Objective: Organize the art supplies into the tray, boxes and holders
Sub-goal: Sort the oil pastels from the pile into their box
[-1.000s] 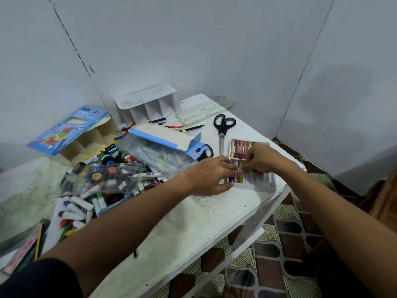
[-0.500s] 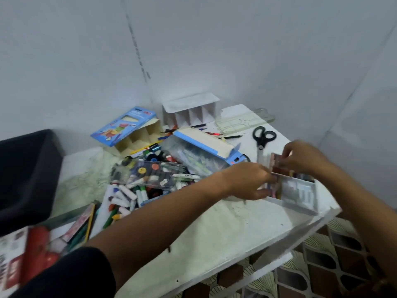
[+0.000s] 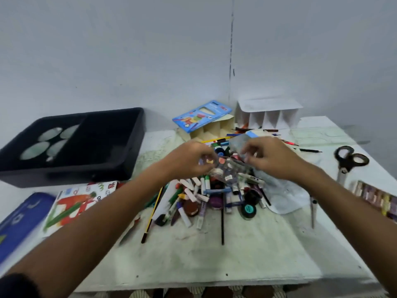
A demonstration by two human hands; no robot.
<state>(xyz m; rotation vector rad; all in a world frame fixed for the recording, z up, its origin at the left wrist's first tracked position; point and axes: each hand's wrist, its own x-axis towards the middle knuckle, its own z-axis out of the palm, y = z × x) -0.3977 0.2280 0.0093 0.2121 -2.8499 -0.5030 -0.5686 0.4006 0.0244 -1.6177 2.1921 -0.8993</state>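
A heap of markers, pencils and small paint pots (image 3: 214, 196) lies in the middle of the white table (image 3: 214, 261). Above its far side, my left hand (image 3: 191, 158) and my right hand (image 3: 272, 158) both grip a clear plastic case of paint pots (image 3: 227, 168), one at each end. A black tray (image 3: 71, 145) stands at the far left. At the back stand a white divided holder (image 3: 268, 115) and an open blue-lidded cardboard box (image 3: 206, 121). A box of oil pastels (image 3: 376, 196) lies at the right edge.
Black-handled scissors (image 3: 348, 162) lie at the right. A clear plastic bag (image 3: 283, 194) sits beside the heap. A colourful crayon box (image 3: 79, 203) and a blue case (image 3: 19, 220) lie at the left front. A clear palette (image 3: 318, 134) is at the back right.
Both hands left the oil pastel box at the right edge and moved left to the clear paint case over the heap. The view swung left, bringing the black tray into sight.
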